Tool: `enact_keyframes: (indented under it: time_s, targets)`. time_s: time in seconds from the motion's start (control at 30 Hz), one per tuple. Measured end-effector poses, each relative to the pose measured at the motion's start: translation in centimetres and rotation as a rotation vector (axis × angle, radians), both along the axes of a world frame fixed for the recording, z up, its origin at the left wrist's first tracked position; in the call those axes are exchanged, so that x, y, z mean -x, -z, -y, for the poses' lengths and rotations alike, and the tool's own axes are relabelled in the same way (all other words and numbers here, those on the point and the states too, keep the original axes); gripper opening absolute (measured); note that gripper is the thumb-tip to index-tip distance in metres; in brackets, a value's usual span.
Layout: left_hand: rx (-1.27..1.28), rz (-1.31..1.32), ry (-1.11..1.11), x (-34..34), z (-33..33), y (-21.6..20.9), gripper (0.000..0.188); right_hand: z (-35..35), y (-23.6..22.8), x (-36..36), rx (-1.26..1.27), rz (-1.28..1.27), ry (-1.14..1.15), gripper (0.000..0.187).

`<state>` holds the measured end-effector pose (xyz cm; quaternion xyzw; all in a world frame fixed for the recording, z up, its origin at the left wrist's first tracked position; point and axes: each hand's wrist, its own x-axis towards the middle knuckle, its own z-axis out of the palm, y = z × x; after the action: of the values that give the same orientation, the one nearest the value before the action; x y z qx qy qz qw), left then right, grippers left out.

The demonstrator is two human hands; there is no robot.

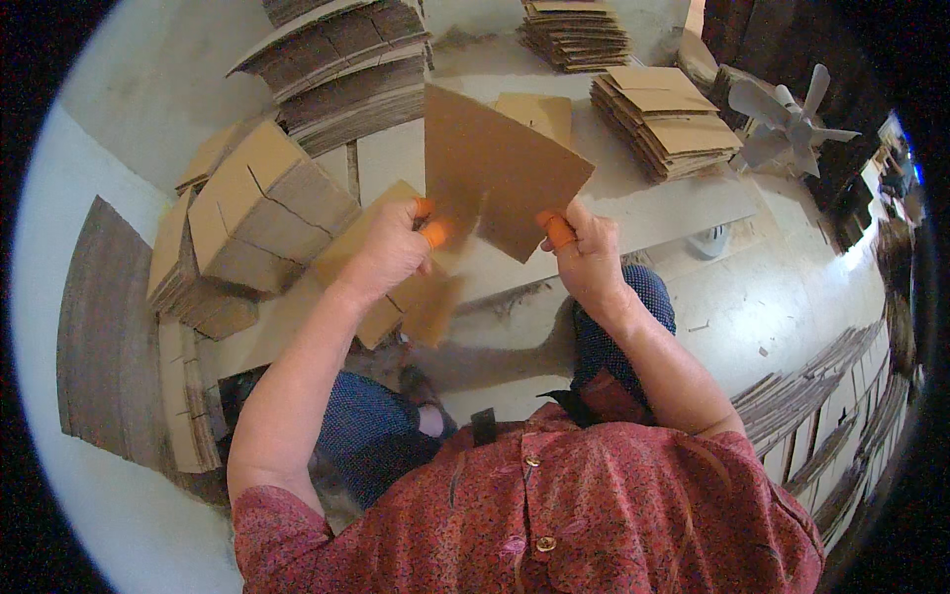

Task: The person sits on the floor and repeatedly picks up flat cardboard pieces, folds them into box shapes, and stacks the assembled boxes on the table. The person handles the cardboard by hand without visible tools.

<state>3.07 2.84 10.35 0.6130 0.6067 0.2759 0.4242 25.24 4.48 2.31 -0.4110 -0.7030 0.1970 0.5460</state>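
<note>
A brown cardboard sheet point(505, 153) is held up in front of me, tilted, with a short slit near its lower middle. My left hand point(391, 247) is closed at its lower left side, fingertips in orange covers. My right hand point(586, 252) pinches the lower right edge, an orange cover on one finger. Below my left hand a smaller cardboard piece point(430, 309) is smeared by motion; whether it joins the sheet I cannot tell. Under and beside that hand lie more cardboard pieces point(341, 252) on the pale board.
Stacked cardboard point(267, 203) stands on the left, with a tall pile point(361, 84) behind. Two further stacks, one near point(668, 124) and one farther point(576, 35), sit at the back right. A fan point(792, 124) and a white container point(709, 241) are on the right; cardboard bundles point(821, 391) lie lower right.
</note>
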Motion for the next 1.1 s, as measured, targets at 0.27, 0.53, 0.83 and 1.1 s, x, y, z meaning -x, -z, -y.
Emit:
enact_keyframes:
  time_s: [0.27, 0.53, 0.83, 1.1]
  targets:
    - [0.069, 0.298, -0.140, 1.7, -1.2, 0.7, 0.023, -0.4, -2.0, -0.2, -0.047, 0.123, 0.038, 0.006]
    - [0.055, 0.549, -0.157, 3.9, -3.2, 3.0, 0.036, -2.0, 1.7, 2.1, -0.062, 0.286, -0.053, 0.017]
    - [-0.373, 0.285, -0.145, 0.2, 5.7, 10.1, 0.054, -4.2, 3.7, 2.9, 0.086, 0.209, -0.021, 0.012]
    - [-0.651, 0.013, -0.409, 1.2, 3.8, 10.9, 0.023, -14.8, 2.8, -1.3, 0.131, 0.212, 0.330, 0.053]
